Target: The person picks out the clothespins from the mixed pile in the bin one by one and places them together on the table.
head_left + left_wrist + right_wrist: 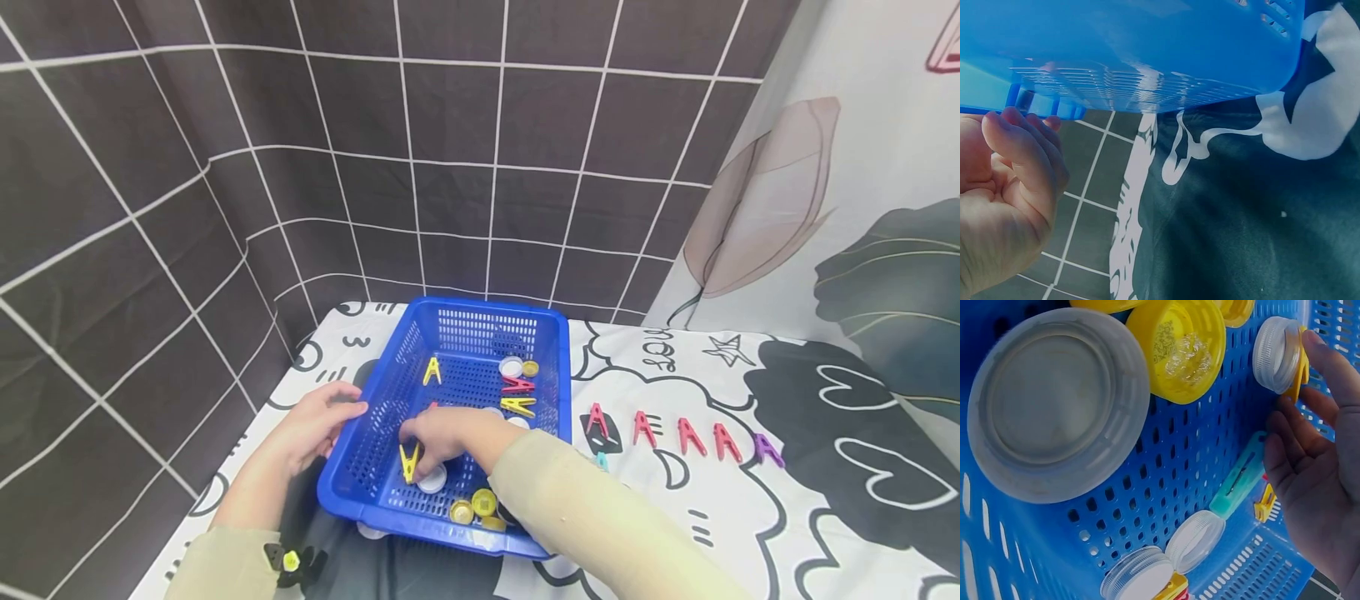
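A blue perforated basket (420, 523) holds clothespins and bottle caps. My right hand (442, 435) reaches into its near left part and pinches a yellow clothespin (1302, 367) between thumb and fingers, beside a clear-and-white cap (1270, 355). Below that hand, in the right wrist view, lies a teal clothespin (1239, 475). At the basket's left rim is my left hand (318, 423), its loosely bent fingertips against the rim. Another yellow clothespin (432, 371) lies towards the back left, and a red one (517, 385) sits above a yellow one (517, 406) on the right.
Several red clothespins (691, 436) stand in a row on the patterned cloth right of the basket, ending with a purple one (768, 450). A teal clothespin (602, 461) shows beside my right sleeve. Yellow caps (483, 502) fill the near corner. Behind rises a dark gridded curtain (450, 192).
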Demonstrator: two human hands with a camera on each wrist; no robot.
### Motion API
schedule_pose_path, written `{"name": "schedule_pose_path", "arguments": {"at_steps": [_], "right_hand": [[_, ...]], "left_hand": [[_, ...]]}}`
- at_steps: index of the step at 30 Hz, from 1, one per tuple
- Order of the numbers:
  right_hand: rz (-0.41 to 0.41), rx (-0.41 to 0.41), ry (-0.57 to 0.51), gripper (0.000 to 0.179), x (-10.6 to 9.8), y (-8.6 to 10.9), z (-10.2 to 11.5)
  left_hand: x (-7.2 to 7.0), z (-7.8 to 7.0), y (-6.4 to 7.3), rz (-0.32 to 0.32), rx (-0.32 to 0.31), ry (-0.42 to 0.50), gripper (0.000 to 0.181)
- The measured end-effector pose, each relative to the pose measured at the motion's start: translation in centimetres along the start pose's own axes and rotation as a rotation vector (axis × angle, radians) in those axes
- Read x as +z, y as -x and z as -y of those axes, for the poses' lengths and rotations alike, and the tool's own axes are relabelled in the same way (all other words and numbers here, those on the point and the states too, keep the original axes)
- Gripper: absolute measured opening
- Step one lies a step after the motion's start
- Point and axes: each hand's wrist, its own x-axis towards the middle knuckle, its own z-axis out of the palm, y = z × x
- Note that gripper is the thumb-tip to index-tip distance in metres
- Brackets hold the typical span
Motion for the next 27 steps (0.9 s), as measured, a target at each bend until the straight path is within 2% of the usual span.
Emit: {"name": "schedule_pose_path", "arguments": {"at_steps": [13,20,27], "right_hand": [[-0.035,-0.029,0.049,0.036,0.12,-0.39,0.12],[-0.066,-0.036,0.054,0.037,0.17,-0.40,-0.04],[-0.053,-0.033,0.053,0.047,0.35,-0.53,0.07]], "left_hand": [[0.00,-0.18,0.13,0.014,0.001,0.020,0.042],[0.02,-0.34,0.13,0.020,0.002,0.029,0.044],[0.05,-0.10,0.10,0.014,-0.010,0.034,0.042]]}}
